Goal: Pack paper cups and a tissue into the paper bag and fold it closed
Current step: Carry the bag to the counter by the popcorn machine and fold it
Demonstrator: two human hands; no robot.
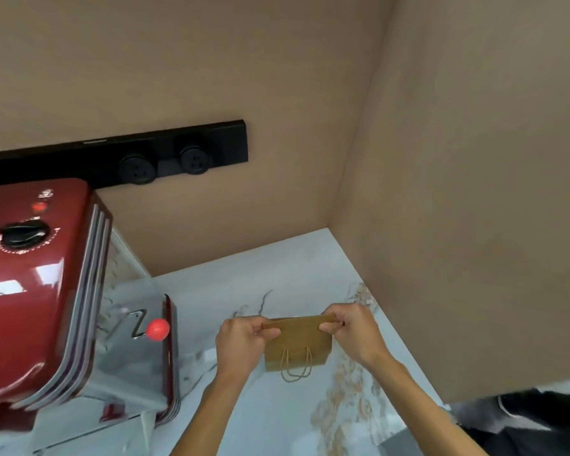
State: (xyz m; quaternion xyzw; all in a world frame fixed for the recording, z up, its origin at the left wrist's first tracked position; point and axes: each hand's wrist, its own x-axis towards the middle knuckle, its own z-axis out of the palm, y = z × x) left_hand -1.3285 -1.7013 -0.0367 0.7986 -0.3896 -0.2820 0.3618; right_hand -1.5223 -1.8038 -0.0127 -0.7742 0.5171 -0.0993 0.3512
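Pinching the bag's [297, 340] top fold at each end, the left hand [241, 340] and right hand [352, 330] hold it over the counter [277, 416], near the corner of the walls, fingers clenched on the paper. The flap hangs toward the person with the handles [297, 365] dangling. No cups or tissue show; they may be inside. If one pinch slips or pulls unevenly, the fold could spring open or crease crooked, and stiff paper may tear at the ends.
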